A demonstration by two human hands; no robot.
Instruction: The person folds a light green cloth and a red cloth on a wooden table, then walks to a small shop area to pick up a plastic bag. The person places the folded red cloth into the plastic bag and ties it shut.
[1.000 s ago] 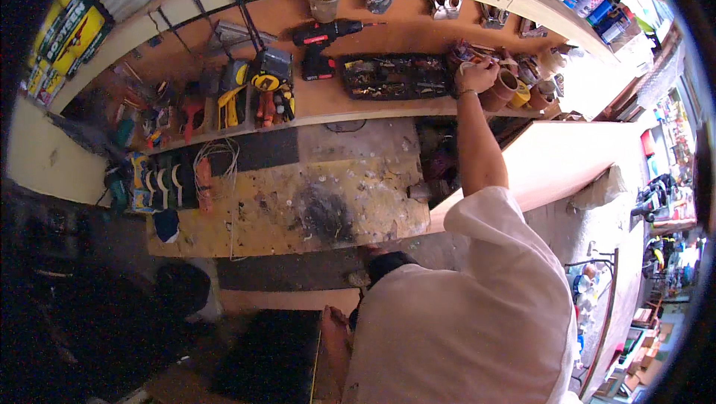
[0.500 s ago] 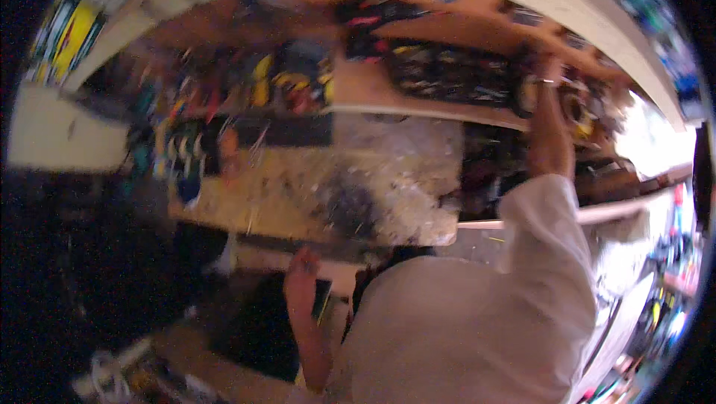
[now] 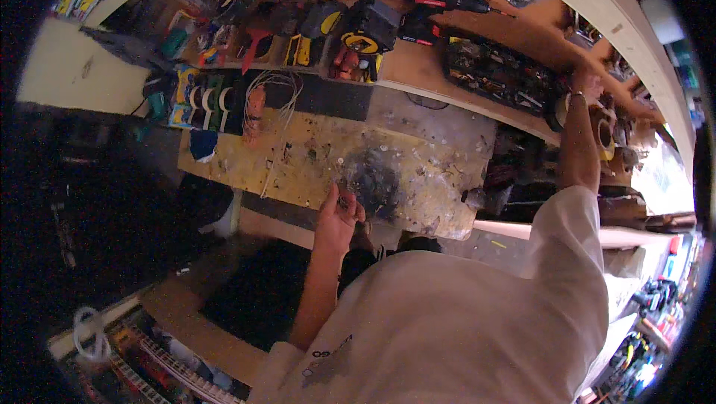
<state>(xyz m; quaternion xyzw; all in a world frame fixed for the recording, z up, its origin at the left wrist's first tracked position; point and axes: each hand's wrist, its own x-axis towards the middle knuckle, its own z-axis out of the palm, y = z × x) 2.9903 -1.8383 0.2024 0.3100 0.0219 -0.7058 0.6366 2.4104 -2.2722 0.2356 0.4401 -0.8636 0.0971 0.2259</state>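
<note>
My left hand is raised over the front of the stained wooden worktop, its fingers curled around something small that I cannot make out. My right hand reaches into the shelf at the upper right, among small items in the shadow; its fingertips are hard to see. Just below and left of it is a pale tape roll. A black divided organiser holding small parts lies to its left. Brown and yellow rolls stand below it on the right.
A red-and-black drill, yellow-and-black tools, a bundle of white cable and green holders line the back. A dark area fills the left. A bright opening with cluttered items lies at the right.
My left hand has risen from low beside the bench to over the worktop's front. My right hand stays at the shelf's right end, while the whole view has shifted.
</note>
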